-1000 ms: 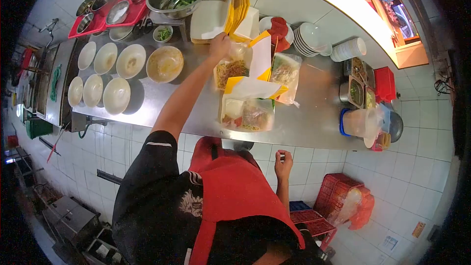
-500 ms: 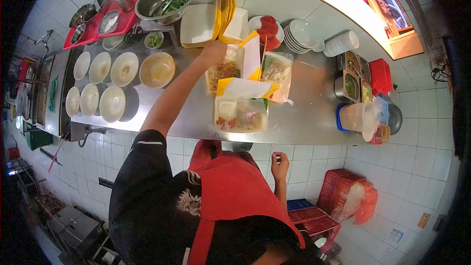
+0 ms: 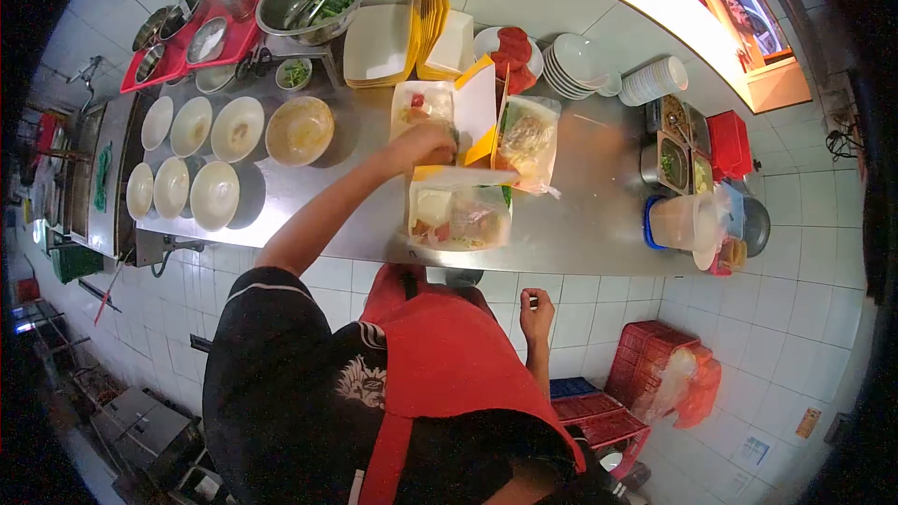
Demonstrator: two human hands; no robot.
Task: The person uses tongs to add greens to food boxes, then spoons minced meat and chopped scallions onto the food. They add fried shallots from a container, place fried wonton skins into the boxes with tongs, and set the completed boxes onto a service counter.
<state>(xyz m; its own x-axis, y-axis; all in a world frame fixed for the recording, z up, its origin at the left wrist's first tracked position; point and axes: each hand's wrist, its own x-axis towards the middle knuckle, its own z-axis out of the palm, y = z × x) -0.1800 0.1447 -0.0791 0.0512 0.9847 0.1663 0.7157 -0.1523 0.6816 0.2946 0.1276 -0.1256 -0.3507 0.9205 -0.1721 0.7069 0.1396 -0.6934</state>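
Note:
My left hand (image 3: 423,145) reaches over the near part of an open food box (image 3: 398,112), its fingers curled down; what they hold, if anything, is hidden. White and red food shows in the box's far part. Just below stands a second open box (image 3: 413,224) with food, a white item and a clear bag (image 3: 479,223) inside. A third box to the right holds another clear bag (image 3: 528,136) of food. My right hand (image 3: 535,314) hangs beyond the counter's near edge, fingers curled, with nothing visible in it.
Several cream bowls (image 3: 214,196) stand at the left. Behind the boxes are stacked yellow-edged boxes (image 3: 379,47), a metal bowl (image 3: 313,33) with greens and tongs, and white plates (image 3: 571,65). Metal food containers (image 3: 669,164) and a plastic tub (image 3: 678,222) sit at the right.
My left hand has moved from the box's far edge down to its near part, uncovering the far part. The near box's raised lid now shows more edge-on. My right hand has barely moved.

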